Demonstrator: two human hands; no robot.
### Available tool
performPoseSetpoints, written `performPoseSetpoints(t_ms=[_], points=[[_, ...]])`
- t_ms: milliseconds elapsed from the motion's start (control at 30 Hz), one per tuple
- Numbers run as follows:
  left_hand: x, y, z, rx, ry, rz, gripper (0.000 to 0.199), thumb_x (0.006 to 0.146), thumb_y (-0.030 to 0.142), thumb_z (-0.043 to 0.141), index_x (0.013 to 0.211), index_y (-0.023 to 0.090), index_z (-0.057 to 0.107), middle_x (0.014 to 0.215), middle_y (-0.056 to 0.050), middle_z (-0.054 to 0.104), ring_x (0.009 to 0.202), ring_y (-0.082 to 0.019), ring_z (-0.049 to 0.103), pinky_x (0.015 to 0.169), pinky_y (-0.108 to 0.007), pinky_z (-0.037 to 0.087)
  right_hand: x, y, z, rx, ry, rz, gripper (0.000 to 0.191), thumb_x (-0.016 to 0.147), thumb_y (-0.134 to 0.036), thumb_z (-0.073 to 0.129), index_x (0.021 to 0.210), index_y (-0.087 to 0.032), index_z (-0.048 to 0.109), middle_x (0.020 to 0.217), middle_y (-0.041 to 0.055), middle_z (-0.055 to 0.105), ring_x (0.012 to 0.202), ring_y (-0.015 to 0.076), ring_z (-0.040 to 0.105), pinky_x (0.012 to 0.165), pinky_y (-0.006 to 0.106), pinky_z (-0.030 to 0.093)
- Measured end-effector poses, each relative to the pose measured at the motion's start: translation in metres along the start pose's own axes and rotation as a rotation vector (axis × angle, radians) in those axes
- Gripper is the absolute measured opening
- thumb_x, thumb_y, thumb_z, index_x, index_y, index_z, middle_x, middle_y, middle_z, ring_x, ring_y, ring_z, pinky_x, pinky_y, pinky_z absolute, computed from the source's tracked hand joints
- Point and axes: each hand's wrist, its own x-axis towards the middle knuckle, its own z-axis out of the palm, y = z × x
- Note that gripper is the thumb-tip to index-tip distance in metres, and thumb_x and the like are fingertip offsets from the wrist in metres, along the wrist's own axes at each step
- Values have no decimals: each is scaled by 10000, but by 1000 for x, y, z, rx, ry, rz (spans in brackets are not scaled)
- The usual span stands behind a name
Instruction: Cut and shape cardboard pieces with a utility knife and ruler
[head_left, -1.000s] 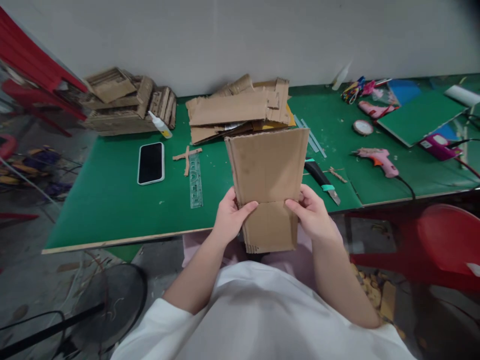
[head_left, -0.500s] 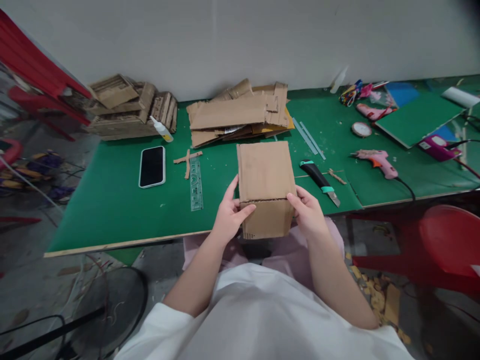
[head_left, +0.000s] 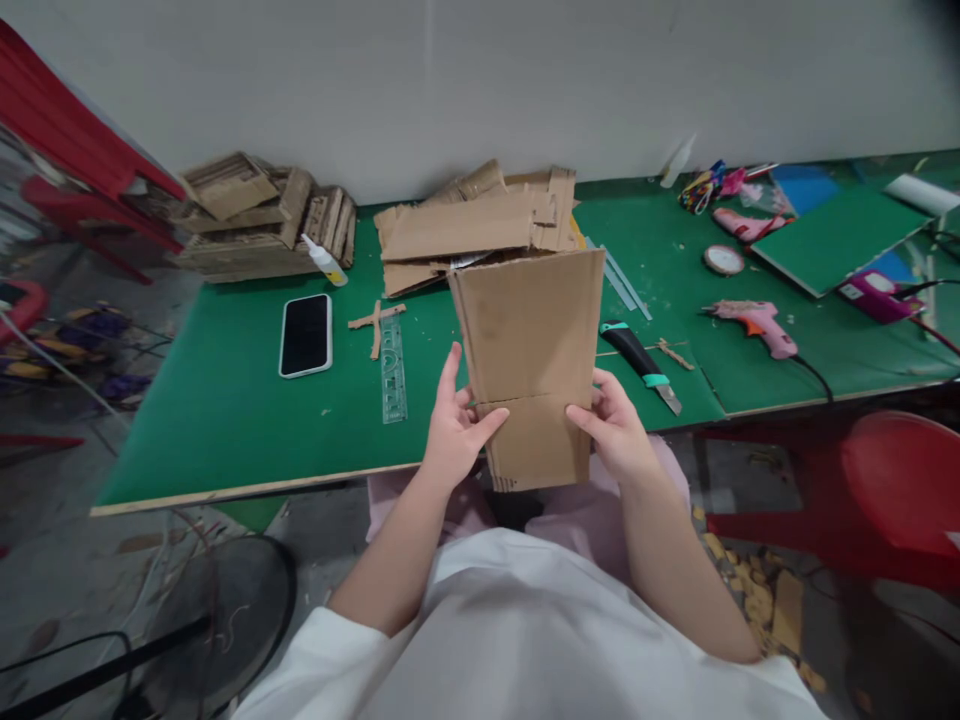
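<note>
A piece of brown cardboard (head_left: 534, 335) with a crease across its lower part is held up over the table's front edge. My left hand (head_left: 455, 430) grips its left side, thumb on the near face and fingers at the edge and behind. On the opposite side my right hand (head_left: 615, 425) pinches it the same way, with the fingers partly hidden. To the right lies a black and teal utility knife (head_left: 637, 358), blade toward me. Left of the cardboard are a clear plastic ruler (head_left: 393, 370) and a small cross of cardboard strips (head_left: 376, 322).
Along the wall are a stack of cardboard pieces (head_left: 247, 245), a glue bottle (head_left: 325, 262) and a heap of cardboard (head_left: 457, 225). A phone (head_left: 306, 336) lies left on the green table (head_left: 225, 430). A pink glue gun (head_left: 757, 325) and tape roll (head_left: 724, 260) lie right.
The cardboard's upper part has swung up and flattened at the crease, so the piece looks taller and nearly flat. Both hands keep their hold at almost the same place.
</note>
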Motion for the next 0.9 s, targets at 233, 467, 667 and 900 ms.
performPoseSetpoints(t_ms=[233, 467, 667, 900], points=[[-3, 3, 1, 7, 16, -31, 1007, 730, 280, 725, 1459, 255, 30, 1010, -62, 699, 883, -181, 681, 784, -299, 566, 1, -7, 4, -54, 41, 22, 661, 707, -334, 705, 1308, -279, 436, 1058, 22, 688, 934, 190, 650, 818, 357, 532], [-6, 9, 2, 208, 68, 62, 924, 765, 266, 688, 1462, 224, 83, 933, -49, 722, 815, -166, 695, 719, -251, 577, 0, -5, 0, -149, 28, -8, 350, 698, -373, 709, 1020, -262, 626, 994, 8, 706, 932, 181, 643, 814, 329, 525], [-22, 17, -4, 600, 178, 463, 895, 811, 238, 645, 1466, 210, 34, 873, -33, 731, 822, -147, 691, 831, -281, 547, 1, 5, -8, -189, -21, -155, 465, 733, -335, 695, 1175, -314, 551, 1241, 15, 604, 1176, 187, 537, 1026, 396, 410], [8, 12, -5, 1226, 134, 1016, 803, 845, 89, 519, 1462, 115, 7, 815, -57, 709, 766, -165, 662, 709, -255, 532, 12, 0, -73, -649, 295, -232, 398, 792, -385, 614, 1172, -272, 580, 1228, 59, 606, 1162, 215, 538, 1016, 439, 391]])
